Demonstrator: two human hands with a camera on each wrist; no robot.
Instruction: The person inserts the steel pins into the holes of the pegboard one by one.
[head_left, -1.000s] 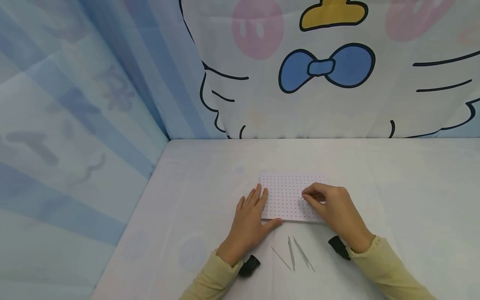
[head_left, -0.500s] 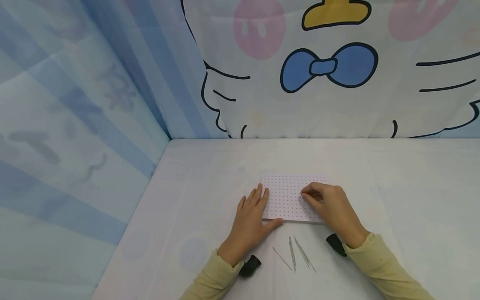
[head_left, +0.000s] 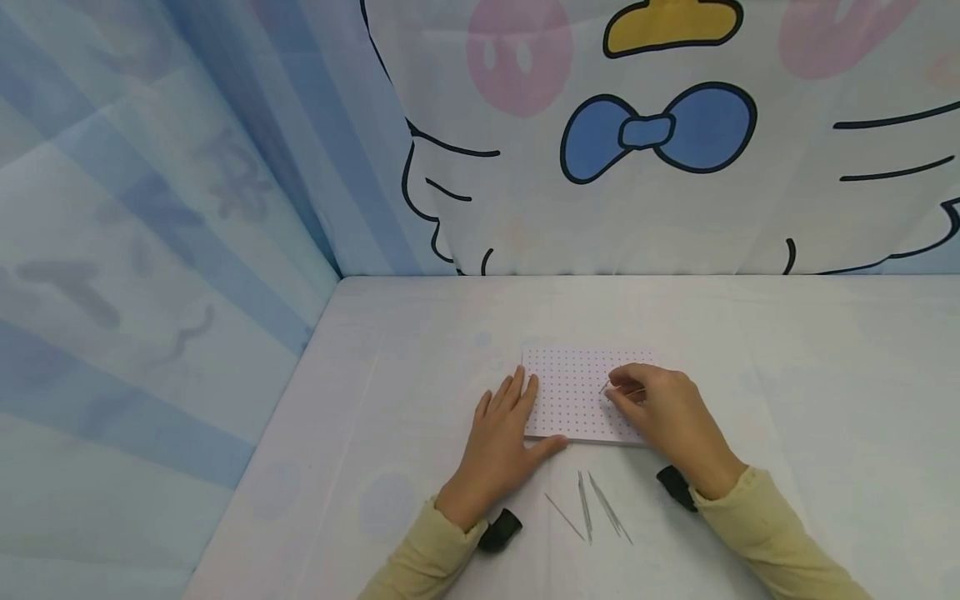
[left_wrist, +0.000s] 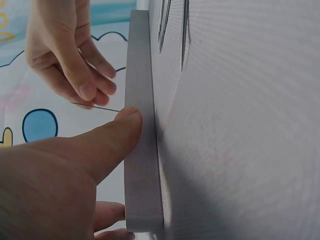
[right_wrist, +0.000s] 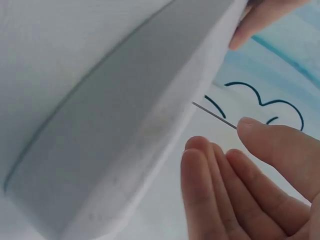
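A thick white board (head_left: pixel 566 408) with a grid of small dots lies on the table. My left hand (head_left: pixel 491 446) rests at its left side, fingers straight along that edge and thumb against the front edge. A thin metal needle (right_wrist: pixel 215 115) stands out from the board's face; whether its tip is in a hole is too small to tell. Around its free end is my right hand (head_left: pixel 667 417), with thumb and forefinger spread apart. In the right wrist view the thumb (right_wrist: pixel 252 130) appears close to the needle, but the fingers do not pinch it.
Several more thin needles (head_left: pixel 585 508) lie on the white table (head_left: pixel 825 375) in front of the board, between the forearms. A dark wrist device (head_left: pixel 501 531) sits below my left wrist. A printed curtain (head_left: pixel 645 225) hangs behind the table.
My right thumb and forefinger, pinched together on the needle earlier, have parted and let go of it. The needle now shows between them. My left hand stays in place.
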